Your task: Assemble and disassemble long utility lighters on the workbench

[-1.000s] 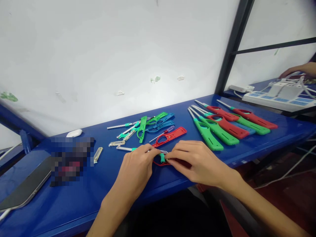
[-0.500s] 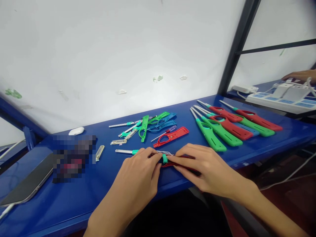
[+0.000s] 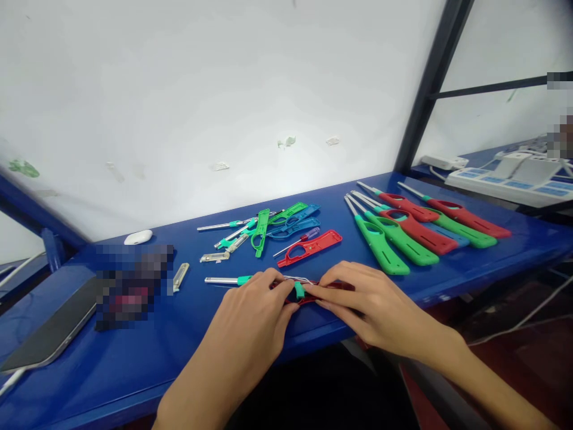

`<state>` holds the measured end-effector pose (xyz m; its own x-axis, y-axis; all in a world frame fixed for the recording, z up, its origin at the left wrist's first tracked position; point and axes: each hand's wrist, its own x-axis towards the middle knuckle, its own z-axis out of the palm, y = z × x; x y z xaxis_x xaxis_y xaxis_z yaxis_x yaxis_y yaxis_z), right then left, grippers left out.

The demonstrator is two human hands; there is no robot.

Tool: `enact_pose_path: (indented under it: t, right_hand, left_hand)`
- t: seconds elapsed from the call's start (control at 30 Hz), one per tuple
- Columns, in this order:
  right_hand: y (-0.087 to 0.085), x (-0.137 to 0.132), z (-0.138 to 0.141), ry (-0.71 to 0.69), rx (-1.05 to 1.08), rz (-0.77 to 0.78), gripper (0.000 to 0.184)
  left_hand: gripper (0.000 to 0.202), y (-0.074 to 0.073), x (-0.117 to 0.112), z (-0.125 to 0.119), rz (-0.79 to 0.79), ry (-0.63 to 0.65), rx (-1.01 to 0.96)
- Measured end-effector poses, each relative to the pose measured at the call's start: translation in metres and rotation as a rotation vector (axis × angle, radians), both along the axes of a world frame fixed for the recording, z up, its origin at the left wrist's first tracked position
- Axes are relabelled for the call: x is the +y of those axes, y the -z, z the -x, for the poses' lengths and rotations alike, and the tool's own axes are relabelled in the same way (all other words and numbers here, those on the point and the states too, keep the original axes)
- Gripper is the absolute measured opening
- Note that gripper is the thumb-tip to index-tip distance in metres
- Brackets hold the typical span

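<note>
Between my hands, at the table's front edge, lies an opened red gas lighter (image 3: 308, 300) with its metal tube (image 3: 221, 280) pointing left. My left hand (image 3: 255, 304) is closed round its front part, thumb and forefinger beside the teal trigger (image 3: 299, 290). From the right, my right hand (image 3: 371, 298) grips the red handle, its forefinger reaching to the trigger. Thin wires (image 3: 298, 278) run along the far side. Most of the handle's inside is hidden by my fingers. A loose red handle half (image 3: 313, 247) lies just beyond, with a small screwdriver (image 3: 298, 241) behind it.
Several whole lighters (image 3: 416, 230) lie at the right. Green and blue handle halves (image 3: 290, 222) are piled at the back, with clear fuel tanks (image 3: 215, 257) near them. At left are a phone (image 3: 54, 322) and a white earbud case (image 3: 138, 237). A power strip (image 3: 514, 182) stands far right.
The lighter in my hands has shifted slightly left, its tube tilting a little. Both hands keep their grip. Far right, another person's hand has gone from the power strip.
</note>
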<state>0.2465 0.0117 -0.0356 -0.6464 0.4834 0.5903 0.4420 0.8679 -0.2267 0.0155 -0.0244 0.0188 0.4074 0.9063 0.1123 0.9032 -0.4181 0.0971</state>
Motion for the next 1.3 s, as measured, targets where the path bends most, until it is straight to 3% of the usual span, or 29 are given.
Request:
enact_pose_path:
  t: [0.17,0.47,0.9,1.3]
  right_hand:
    - [0.007,0.001,0.001,-0.001,0.124,-0.041,0.034]
    - [0.008,0.005,0.002,-0.045,0.142,-0.066,0.008]
    - [0.0,0.002,0.0,-0.019,0.057,0.047,0.015]
    - [0.001,0.005,-0.007,0.085,0.067,0.152,0.017]
  left_hand:
    - [0.024,-0.002,-0.001,0.0,0.017,-0.016,0.003]
    - [0.025,-0.004,-0.001,-0.001,0.048,-0.023,0.017]
    - [0.022,-0.001,0.0,0.001,0.055,-0.02,0.008]
    - [0.036,0.002,0.001,0.011,-0.087,0.002,0.019]
